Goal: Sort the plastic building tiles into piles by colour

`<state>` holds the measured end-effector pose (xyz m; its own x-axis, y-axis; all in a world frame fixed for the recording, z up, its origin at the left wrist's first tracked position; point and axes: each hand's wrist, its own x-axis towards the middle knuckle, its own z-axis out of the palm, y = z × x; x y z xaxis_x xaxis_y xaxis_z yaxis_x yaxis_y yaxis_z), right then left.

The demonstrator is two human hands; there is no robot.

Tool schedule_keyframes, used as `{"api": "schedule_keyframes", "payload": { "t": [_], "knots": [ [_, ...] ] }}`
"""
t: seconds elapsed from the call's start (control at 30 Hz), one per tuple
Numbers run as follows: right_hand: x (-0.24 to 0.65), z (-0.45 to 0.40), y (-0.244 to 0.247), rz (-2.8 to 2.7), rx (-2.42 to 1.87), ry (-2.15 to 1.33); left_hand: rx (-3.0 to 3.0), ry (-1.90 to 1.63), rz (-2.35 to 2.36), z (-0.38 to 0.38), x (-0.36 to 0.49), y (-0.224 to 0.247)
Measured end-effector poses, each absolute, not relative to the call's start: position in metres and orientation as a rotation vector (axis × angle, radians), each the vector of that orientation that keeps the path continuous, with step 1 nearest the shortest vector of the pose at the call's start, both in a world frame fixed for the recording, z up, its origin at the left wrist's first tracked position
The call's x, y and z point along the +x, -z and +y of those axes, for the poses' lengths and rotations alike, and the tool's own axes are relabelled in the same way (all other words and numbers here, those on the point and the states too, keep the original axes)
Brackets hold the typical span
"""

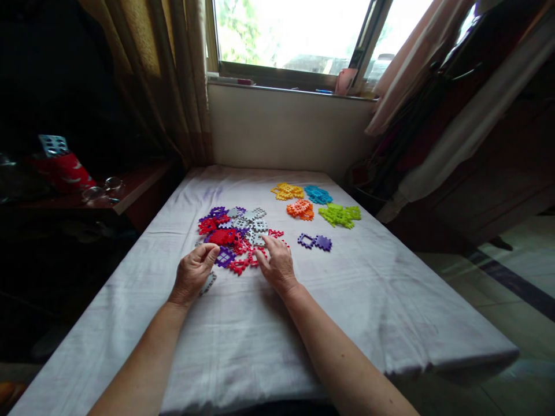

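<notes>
A mixed pile of flat, notched plastic building tiles in red, purple and grey lies in front of my hands. My left hand point(194, 271) is at the pile's near left edge, thumb and fingers pinched together; what they hold, if anything, is hidden. Just beyond its fingertips are a red tile point(222, 237) and a purple window-like tile point(225, 256). A grey tile point(209, 283) shows partly from under this hand. My right hand point(277, 266) is over the pile's right side, fingers apart, close to a grey tile point(257, 237) and a red frame tile point(252, 257).
Two purple tiles point(323, 242) lie right of the pile. Farther back are separate heaps of yellow tiles point(287, 191), blue tiles point(318, 195), orange tiles point(300, 209) and green tiles point(340, 215). A pale cloth point(243, 346) covers the table. Glasses point(104, 189) rest on a side desk.
</notes>
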<state>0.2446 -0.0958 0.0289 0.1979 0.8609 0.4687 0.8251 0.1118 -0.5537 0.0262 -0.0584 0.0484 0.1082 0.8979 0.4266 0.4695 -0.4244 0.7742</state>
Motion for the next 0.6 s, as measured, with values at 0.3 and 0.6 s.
{"api": "schedule_keyframes", "payload": {
  "t": [0.3, 0.6],
  "knots": [
    [0.220, -0.105, -0.034, -1.728, -1.310, -0.272, 1.915, -1.247, 1.170, -0.065, 0.043, -0.046],
    [0.335, -0.091, -0.037, -1.030, -1.798, -0.170, 2.047, -1.246, 1.385, -0.057, 0.029, -0.041]
  ]
}}
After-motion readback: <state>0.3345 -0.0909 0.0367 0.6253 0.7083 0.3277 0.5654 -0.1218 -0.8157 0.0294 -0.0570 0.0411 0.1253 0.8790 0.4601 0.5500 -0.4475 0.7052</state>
